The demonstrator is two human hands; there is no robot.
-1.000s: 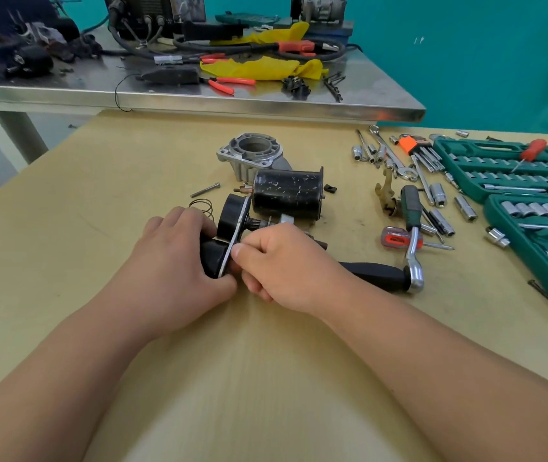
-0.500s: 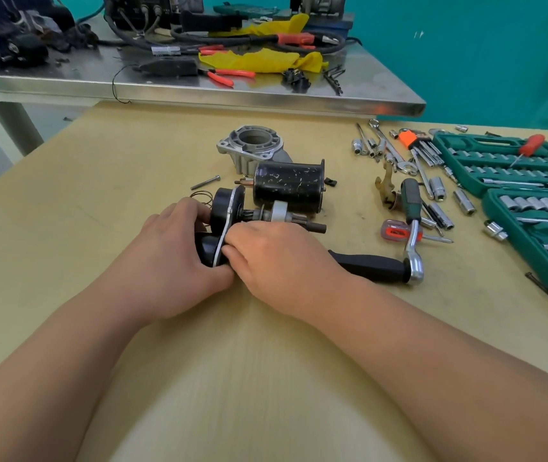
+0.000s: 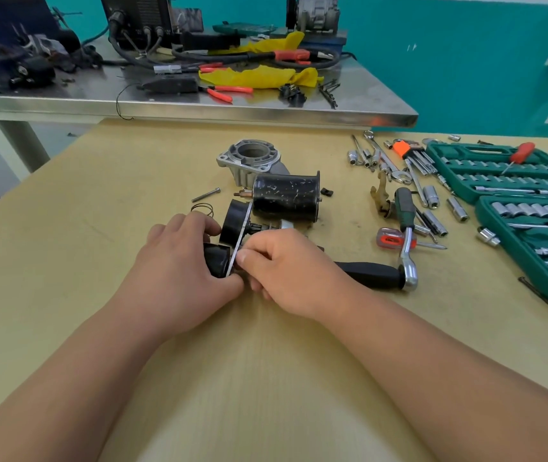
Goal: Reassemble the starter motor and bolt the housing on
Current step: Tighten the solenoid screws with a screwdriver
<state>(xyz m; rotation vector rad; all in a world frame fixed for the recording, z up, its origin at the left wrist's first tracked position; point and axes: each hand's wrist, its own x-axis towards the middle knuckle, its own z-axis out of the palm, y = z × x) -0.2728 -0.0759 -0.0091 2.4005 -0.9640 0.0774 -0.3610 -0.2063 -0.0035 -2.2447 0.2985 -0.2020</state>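
Observation:
On the wooden table (image 3: 66,261) my left hand (image 3: 179,265) grips the black end of the starter motor assembly (image 3: 232,225), a black part with a thin metal plate. My right hand (image 3: 285,268) pinches the plate's lower edge with thumb and curled fingers, and hides most of the shaft behind it. Just beyond lies the black cylindrical motor body (image 3: 285,198) on its side. The grey aluminium housing (image 3: 249,158) stands behind that. A loose bolt (image 3: 206,195) and a small wire spring (image 3: 202,208) lie left of the parts.
A black-handled ratchet (image 3: 379,275) lies right of my right hand. Screwdrivers (image 3: 402,208), loose sockets (image 3: 432,195) and hex keys (image 3: 412,155) spread further right, beside open green socket cases (image 3: 505,175). A steel bench (image 3: 199,105) with cables, pliers and yellow cloth stands behind.
The view has tilted a little. Both hands stay on the assembly with the same grip, and my right hand has shifted slightly along the plate's edge.

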